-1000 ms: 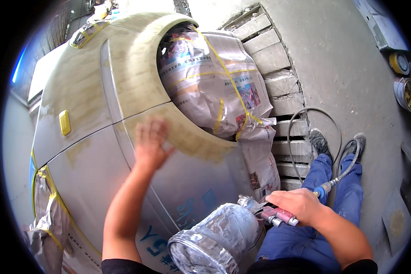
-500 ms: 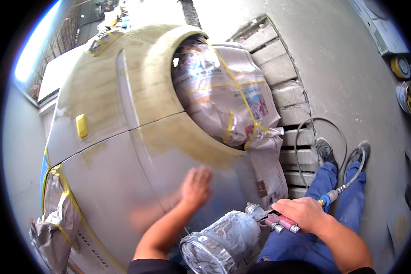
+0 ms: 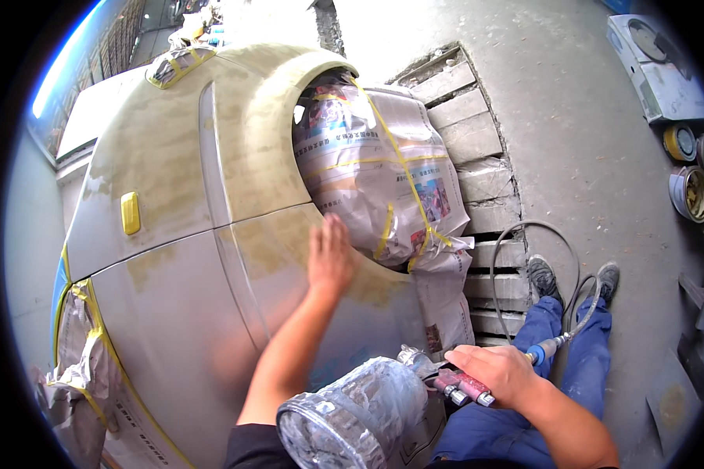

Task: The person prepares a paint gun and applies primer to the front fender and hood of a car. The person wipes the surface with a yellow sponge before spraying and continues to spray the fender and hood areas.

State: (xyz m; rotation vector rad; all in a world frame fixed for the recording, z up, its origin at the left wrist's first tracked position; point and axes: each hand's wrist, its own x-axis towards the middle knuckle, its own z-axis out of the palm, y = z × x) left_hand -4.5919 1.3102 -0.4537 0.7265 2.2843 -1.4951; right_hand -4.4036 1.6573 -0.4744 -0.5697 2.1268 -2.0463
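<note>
Left hand [image 3: 330, 262]: fingers straight and close together, nothing held, laid over the car body panel [image 3: 164, 305] at the rim of the wheel arch [image 3: 270, 133]; touching or just above, cannot tell. Right hand [image 3: 497, 377]: wrapped around the spray gun [image 3: 471, 386], pinkish-red body, silver knobs poking out below the fingers. Gun is in front of the person's lap, its big cup [image 3: 360, 406] to the left, tilted, covered in crumpled film with pale grey smears. Blue hose fitting [image 3: 538, 353] behind the right hand; grey hose [image 3: 497, 270] runs from it and loops near the feet.

Panel: grey with dull yellow-olive sanded-looking patches, mostly around the arch. Wheel opening masked with newspaper [image 3: 360, 168], strips of yellow tape [image 3: 393, 142] across it. Small oblong piece covered in yellow tape [image 3: 130, 213] on the panel, left side. More crumpled masking paper [image 3: 74, 391] at lower left.

Right side: row of concrete slabs [image 3: 475, 129] with gaps, set in the grey floor [image 3: 571, 156]. Blue trousers [image 3: 590, 336] and dark shoes [image 3: 544, 277] below. Tins [image 3: 689, 193] and a whitish metal box [image 3: 661, 78] at far right.
</note>
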